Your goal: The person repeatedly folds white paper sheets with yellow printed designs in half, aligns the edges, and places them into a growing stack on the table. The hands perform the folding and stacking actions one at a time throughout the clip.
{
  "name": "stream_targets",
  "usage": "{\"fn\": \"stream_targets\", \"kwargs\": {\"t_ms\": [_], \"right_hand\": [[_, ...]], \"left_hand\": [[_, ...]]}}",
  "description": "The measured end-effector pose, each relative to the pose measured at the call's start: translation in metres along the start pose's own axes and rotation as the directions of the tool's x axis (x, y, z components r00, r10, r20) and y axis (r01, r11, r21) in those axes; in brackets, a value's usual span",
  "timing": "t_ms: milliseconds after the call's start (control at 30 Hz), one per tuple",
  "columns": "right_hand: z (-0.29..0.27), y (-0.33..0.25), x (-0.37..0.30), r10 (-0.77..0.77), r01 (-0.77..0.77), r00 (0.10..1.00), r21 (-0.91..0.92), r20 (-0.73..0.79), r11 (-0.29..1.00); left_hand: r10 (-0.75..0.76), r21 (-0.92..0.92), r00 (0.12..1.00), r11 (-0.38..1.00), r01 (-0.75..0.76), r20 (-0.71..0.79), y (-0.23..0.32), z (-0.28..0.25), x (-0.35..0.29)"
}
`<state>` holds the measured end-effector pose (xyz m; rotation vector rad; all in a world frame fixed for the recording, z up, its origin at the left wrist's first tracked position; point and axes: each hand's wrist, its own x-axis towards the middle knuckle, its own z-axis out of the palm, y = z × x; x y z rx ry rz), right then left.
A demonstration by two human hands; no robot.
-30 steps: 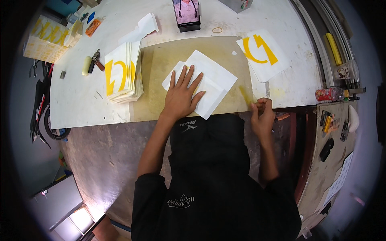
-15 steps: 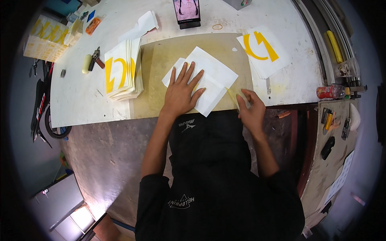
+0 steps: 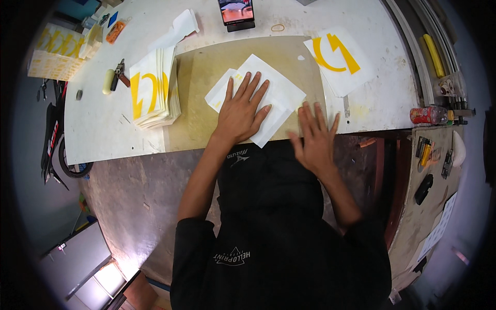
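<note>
A white folded paper piece (image 3: 281,85) lies at a slant on a yellowish sheet (image 3: 199,64) spread over the table. Pressed flat on it is my left hand (image 3: 242,112), fingers stretched out. My right hand (image 3: 316,140) is spread open beside the paper's right corner, near the table's front edge, with nothing seen in it. A hint of yellow shows by its fingertips; what lies under the palm is hidden. On the left stands a stack of folded white papers (image 3: 151,95) with yellow print. More printed white sheets (image 3: 338,64) lie on the right.
A phone (image 3: 236,11) stands on a holder at the back. Further left are a hand tool (image 3: 120,74), a pale yellow roll-shaped object (image 3: 108,81) and a bundle of printed papers (image 3: 57,51). A red-labelled bottle (image 3: 429,115) lies at the right edge.
My right hand has gone from nearly pinching a yellowish strip to lying spread open. My left hand stays on the paper, slightly shifted right. The view has moved a little.
</note>
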<state>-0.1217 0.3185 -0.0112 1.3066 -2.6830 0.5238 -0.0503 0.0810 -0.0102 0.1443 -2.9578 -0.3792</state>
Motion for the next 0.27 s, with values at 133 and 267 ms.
{"fn": "stream_targets", "kwargs": {"t_ms": [133, 267], "right_hand": [[-0.01, 0.001, -0.019, -0.357, 0.323, 0.923, 0.214, 0.145, 0.922], [-0.01, 0.001, -0.018, -0.36, 0.32, 0.924, 0.255, 0.132, 0.913]], "left_hand": [[0.004, 0.033, 1.0, 0.999, -0.005, 0.023, -0.002, 0.0, 0.002], [-0.007, 0.054, 1.0, 0.999, 0.006, 0.018, 0.0, -0.005, 0.001]]}}
